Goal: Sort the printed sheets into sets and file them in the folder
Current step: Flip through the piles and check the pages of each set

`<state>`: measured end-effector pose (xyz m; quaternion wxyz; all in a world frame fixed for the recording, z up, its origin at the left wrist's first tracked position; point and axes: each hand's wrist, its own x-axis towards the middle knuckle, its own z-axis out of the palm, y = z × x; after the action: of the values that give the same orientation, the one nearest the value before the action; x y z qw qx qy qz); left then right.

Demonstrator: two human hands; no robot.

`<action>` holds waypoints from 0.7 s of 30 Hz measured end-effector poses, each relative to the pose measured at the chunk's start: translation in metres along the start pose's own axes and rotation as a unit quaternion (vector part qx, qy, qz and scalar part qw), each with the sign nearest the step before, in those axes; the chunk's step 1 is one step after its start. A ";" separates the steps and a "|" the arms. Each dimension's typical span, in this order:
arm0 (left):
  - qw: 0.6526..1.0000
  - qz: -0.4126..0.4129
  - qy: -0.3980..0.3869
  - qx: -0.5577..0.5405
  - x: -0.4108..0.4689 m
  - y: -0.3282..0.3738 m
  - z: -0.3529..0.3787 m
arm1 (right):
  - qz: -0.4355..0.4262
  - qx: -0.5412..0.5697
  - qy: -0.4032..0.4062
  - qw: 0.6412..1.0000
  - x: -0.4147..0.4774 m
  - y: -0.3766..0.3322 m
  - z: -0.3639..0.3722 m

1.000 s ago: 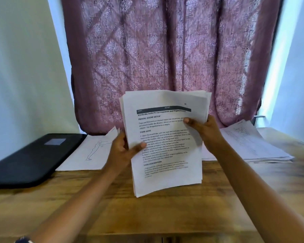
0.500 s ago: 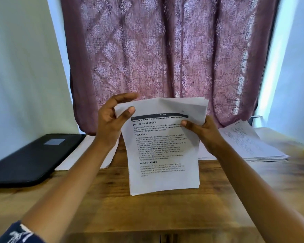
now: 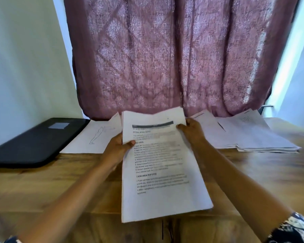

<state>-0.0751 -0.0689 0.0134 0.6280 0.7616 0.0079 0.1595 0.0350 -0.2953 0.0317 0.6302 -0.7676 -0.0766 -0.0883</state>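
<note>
A stack of printed sheets [image 3: 161,193] with a dark header bar and black text is held low over the wooden table [image 3: 253,181], tilted nearly flat. My left hand [image 3: 117,148] grips its left edge, thumb on top of the page. My right hand [image 3: 191,130] pinches the upper right edge near the header. A black folder [image 3: 30,142] lies shut at the far left of the table. A sheet with a line drawing [image 3: 93,139] lies between the folder and the stack. A spread pile of printed sheets [image 3: 249,135] lies at the far right.
A patterned mauve curtain [image 3: 165,58] hangs right behind the table. White walls stand on both sides. Bare wood lies in front of the folder and near the front edge.
The stack has come down from upright in front of the curtain to nearly flat over the table. My left hand moved from the top left corner down to the left edge.
</note>
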 end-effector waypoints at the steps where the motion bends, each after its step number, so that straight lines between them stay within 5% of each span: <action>1: 0.999 -0.029 -0.003 0.037 -0.006 -0.010 -0.003 | 0.028 -0.039 -0.019 0.999 -0.002 0.014 0.008; 6: 0.983 -0.090 0.004 0.158 -0.023 -0.041 -0.018 | 0.034 -0.259 -0.135 0.956 -0.012 0.039 0.025; 9: 0.928 0.047 0.052 0.365 -0.014 -0.039 -0.015 | 0.031 -0.316 -0.158 0.935 -0.009 0.043 0.029; 12: 0.880 0.181 -0.052 0.436 0.015 -0.037 0.004 | 0.023 -0.352 -0.179 0.918 -0.007 0.046 0.030; 17: 0.808 0.084 -0.218 0.542 0.055 -0.064 0.032 | -0.060 -0.438 -0.181 0.879 0.000 0.054 0.030; 21: 0.804 0.053 -0.252 0.536 0.057 -0.073 0.036 | -0.155 -0.502 -0.232 0.819 0.008 0.053 0.032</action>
<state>0.0015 -0.0755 -0.0493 0.0906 0.9895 -0.1072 -0.0345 0.0560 -0.2742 -0.0235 0.0988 -0.9535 -0.2831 -0.0303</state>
